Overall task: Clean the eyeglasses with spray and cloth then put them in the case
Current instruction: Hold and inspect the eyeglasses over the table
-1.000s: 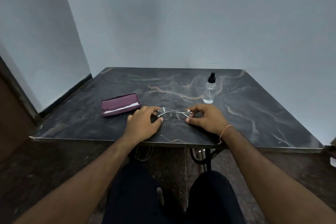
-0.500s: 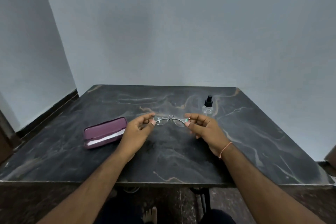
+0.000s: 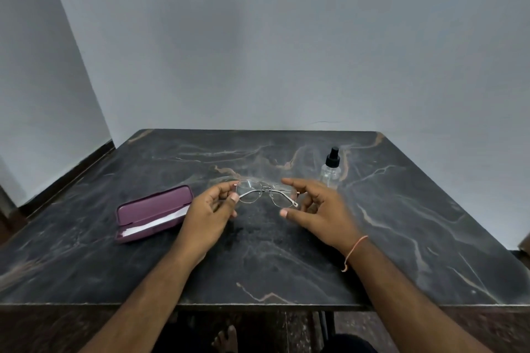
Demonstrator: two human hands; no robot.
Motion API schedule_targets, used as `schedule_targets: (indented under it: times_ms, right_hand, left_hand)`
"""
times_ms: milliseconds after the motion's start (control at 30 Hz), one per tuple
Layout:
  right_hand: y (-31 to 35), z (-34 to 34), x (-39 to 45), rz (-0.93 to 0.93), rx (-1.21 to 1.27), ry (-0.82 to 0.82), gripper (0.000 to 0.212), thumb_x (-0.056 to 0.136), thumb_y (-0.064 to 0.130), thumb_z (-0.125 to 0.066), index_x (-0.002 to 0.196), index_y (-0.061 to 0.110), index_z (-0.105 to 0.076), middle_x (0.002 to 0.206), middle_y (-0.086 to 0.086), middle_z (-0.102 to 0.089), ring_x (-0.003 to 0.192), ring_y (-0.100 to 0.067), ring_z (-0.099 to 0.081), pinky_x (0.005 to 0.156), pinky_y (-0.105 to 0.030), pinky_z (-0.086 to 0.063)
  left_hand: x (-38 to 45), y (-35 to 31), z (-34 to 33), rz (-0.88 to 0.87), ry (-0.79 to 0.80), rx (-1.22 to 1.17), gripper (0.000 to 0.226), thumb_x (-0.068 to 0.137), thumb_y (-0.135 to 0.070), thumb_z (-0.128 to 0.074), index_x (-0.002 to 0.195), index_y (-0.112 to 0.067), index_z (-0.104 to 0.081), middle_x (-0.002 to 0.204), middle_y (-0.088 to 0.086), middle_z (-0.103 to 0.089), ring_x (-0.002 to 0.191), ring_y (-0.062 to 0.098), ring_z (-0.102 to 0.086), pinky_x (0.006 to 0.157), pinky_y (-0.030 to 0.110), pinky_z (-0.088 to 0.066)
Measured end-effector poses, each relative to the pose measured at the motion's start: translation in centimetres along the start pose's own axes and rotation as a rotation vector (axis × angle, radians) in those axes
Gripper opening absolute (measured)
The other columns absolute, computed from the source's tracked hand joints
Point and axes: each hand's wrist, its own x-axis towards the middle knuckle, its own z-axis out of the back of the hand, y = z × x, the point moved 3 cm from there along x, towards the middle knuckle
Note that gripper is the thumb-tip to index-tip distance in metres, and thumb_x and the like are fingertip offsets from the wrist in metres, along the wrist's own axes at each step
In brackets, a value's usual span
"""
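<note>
Thin metal-framed eyeglasses [image 3: 266, 193] hang above the middle of the dark marble table [image 3: 258, 261]. My left hand [image 3: 210, 213] pinches their left end between thumb and fingers. My right hand [image 3: 318, 209] is at their right end with its fingers loosely spread and its thumb held apart below the frame. A maroon case [image 3: 155, 202] lies open to the left, with a white cloth [image 3: 156, 222] inside it. A small clear spray bottle [image 3: 331, 170] with a black top stands behind my right hand.
The table sits in a corner with pale walls behind and to the left. Its front edge [image 3: 258, 305] is close to me, and a bare foot shows on the floor below it.
Both hands have lifted the eyeglasses off the table and brought them a little higher. My right thumb has come away from the frame. The view has tilted upward.
</note>
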Motion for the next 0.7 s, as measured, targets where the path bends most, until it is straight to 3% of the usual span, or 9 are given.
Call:
schedule_targets:
  times_ms: [167,333,433,500,600,700]
  right_hand:
    - [1.1,0.3,-0.4,0.124,-0.164,-0.087,0.062,0.083,0.028,-0.097,0.140,0.034,-0.073,0.079,0.010,-0.058,0.075,-0.003,-0.059,0.071,-0.010,-0.044]
    - [1.6,0.3,-0.6,0.196,-0.311,-0.122,0.059,0.086,0.040,-0.092,0.141,0.033,-0.072,0.092,0.018,-0.064,0.072,-0.009,-0.062,0.073,-0.012,-0.048]
    - [1.8,0.3,-0.7,0.225,-0.355,-0.123,0.056,0.088,0.041,-0.092,0.140,0.030,-0.073,0.100,0.027,-0.063,0.076,-0.012,-0.065,0.075,-0.018,-0.054]
    - [1.9,0.4,-0.8,0.238,-0.358,-0.125,0.055,0.088,0.044,-0.090,0.139,0.029,-0.074,0.107,0.030,-0.064,0.083,-0.009,-0.066,0.076,-0.012,-0.051]
    - [2.0,0.5,-0.9,0.236,-0.332,-0.144,0.054,0.088,0.044,-0.090,0.137,0.025,-0.076,0.120,0.021,-0.071,0.091,-0.004,-0.067,0.074,-0.005,-0.047]
    - [2.0,0.4,-1.0,0.250,-0.316,-0.155,0.053,0.087,0.040,-0.093,0.135,0.020,-0.078,0.122,0.017,-0.072,0.094,0.000,-0.067,0.075,-0.003,-0.046]
  left_hand:
    - [-0.2,-0.2,0.0,0.005,0.013,-0.009,0.030,0.107,-0.019,-0.071,0.119,-0.045,-0.077,0.115,-0.009,-0.081,0.075,0.004,-0.071,0.076,0.019,-0.059]
    - [-0.6,-0.9,0.0,0.014,0.015,-0.050,0.034,0.106,-0.017,-0.071,0.111,-0.049,-0.080,0.111,-0.009,-0.082,0.073,0.003,-0.070,0.075,0.019,-0.060]
    - [-0.7,-1.1,0.0,0.018,0.026,-0.051,0.039,0.110,-0.018,-0.066,0.110,-0.054,-0.082,0.095,-0.014,-0.080,0.074,0.004,-0.070,0.074,0.020,-0.061]
    - [-0.5,-1.2,0.0,0.023,0.023,-0.078,0.038,0.112,-0.018,-0.061,0.112,-0.050,-0.083,0.092,-0.017,-0.077,0.076,0.006,-0.070,0.075,0.024,-0.064]
    - [-0.1,-1.4,-0.1,0.051,0.031,-0.103,0.032,0.113,-0.018,-0.060,0.118,-0.040,-0.082,0.091,-0.017,-0.076,0.079,0.009,-0.070,0.079,0.028,-0.065]
    - [0.4,-1.7,-0.4,0.078,0.076,-0.112,0.034,0.113,-0.017,-0.060,0.114,-0.040,-0.085,0.087,-0.013,-0.075,0.080,0.009,-0.070,0.080,0.029,-0.066]
